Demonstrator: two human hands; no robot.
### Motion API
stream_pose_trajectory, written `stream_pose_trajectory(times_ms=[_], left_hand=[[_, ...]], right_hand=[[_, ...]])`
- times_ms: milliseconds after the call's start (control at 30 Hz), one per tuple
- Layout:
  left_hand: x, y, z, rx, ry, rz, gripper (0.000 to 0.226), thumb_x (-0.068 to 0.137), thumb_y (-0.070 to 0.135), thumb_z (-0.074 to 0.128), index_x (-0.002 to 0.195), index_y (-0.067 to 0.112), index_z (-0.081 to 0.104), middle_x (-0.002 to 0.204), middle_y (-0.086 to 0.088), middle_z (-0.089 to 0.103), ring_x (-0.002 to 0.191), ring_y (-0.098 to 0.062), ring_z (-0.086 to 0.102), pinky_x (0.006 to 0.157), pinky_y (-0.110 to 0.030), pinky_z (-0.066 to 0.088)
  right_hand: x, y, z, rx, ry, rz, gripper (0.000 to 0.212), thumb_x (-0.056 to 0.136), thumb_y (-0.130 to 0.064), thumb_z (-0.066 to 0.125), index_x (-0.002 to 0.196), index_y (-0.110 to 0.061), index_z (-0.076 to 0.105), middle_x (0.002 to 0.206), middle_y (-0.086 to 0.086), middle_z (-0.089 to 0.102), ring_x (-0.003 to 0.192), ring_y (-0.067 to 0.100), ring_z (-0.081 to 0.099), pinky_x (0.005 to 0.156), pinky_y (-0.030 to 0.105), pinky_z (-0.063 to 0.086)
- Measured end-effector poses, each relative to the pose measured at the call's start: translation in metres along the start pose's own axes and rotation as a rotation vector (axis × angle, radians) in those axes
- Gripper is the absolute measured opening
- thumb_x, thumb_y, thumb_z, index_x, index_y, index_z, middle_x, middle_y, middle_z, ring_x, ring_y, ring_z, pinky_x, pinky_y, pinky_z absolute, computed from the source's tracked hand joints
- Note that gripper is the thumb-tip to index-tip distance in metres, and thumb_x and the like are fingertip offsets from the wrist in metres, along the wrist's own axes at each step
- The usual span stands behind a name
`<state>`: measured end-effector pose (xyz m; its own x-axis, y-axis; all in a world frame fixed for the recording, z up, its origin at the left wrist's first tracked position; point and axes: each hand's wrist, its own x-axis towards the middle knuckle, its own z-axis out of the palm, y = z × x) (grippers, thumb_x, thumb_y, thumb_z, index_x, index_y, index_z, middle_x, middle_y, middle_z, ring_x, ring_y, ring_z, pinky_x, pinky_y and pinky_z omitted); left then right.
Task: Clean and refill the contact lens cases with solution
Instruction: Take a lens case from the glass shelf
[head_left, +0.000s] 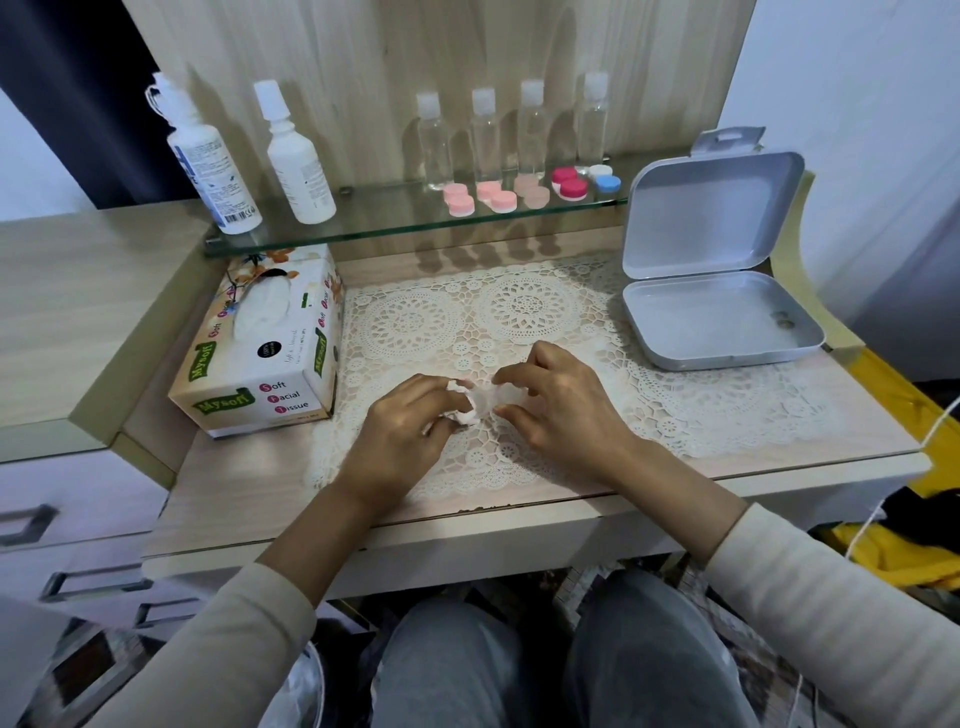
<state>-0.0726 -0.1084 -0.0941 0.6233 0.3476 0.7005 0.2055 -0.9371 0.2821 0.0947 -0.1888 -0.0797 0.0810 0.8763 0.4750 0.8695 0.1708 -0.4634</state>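
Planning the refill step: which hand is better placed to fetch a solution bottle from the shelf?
Left, probably: both solution bottles stand at the glass shelf's left end, nearer the left hand; the right hand would cross over.

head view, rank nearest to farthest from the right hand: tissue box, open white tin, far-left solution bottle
1. open white tin, just to the right of the right hand
2. tissue box, on the left, beyond the left hand
3. far-left solution bottle, up on the glass shelf
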Motion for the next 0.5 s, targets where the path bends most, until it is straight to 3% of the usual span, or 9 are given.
stream_pose_trajectory(times_ms=[133, 267, 400, 500], left_hand=[[0.001, 0.002, -0.005, -0.074, 0.029, -0.080, 0.014, 0.074, 0.002, 0.070, 0.088, 0.004, 0.069, 0.093, -0.013, 0.068, 0.088, -0.012, 0.061, 0.079, -0.012, 0.047], [0.002, 0.007, -0.012, -0.087, 0.103, -0.189, 0.019, 0.081, 0.014, 0.061, 0.089, 0.000, 0.071, 0.101, -0.009, 0.064, 0.090, -0.009, 0.059, 0.082, -0.012, 0.045], [0.006, 0.010, -0.017, -0.134, 0.168, -0.356, 0.017, 0.084, 0.013, 0.060, 0.098, 0.014, 0.069, 0.099, -0.002, 0.056, 0.097, 0.006, 0.050, 0.083, -0.008, 0.040], [0.011, 0.022, -0.019, -0.223, 0.121, -0.447, 0.032, 0.080, 0.009, 0.066, 0.104, 0.029, 0.060, 0.090, 0.011, 0.061, 0.089, 0.010, 0.055, 0.078, -0.006, 0.041]], right_hand=[[0.000, 0.001, 0.002, 0.022, 0.013, 0.018, 0.026, 0.073, -0.013, 0.073, 0.097, -0.004, 0.069, 0.078, 0.011, 0.052, 0.070, 0.017, 0.043, 0.065, 0.027, 0.034], [0.001, 0.004, 0.002, 0.023, 0.021, 0.042, 0.029, 0.073, -0.013, 0.075, 0.099, -0.002, 0.069, 0.079, 0.011, 0.055, 0.071, 0.024, 0.052, 0.068, 0.027, 0.036], [0.002, 0.005, 0.001, 0.023, 0.033, 0.067, 0.033, 0.074, -0.016, 0.076, 0.103, -0.003, 0.067, 0.086, 0.011, 0.059, 0.080, 0.027, 0.056, 0.072, 0.026, 0.037], [0.003, 0.005, 0.001, 0.049, 0.071, 0.063, 0.031, 0.071, -0.014, 0.077, 0.098, -0.003, 0.066, 0.085, 0.011, 0.060, 0.076, 0.022, 0.053, 0.071, 0.029, 0.041]])
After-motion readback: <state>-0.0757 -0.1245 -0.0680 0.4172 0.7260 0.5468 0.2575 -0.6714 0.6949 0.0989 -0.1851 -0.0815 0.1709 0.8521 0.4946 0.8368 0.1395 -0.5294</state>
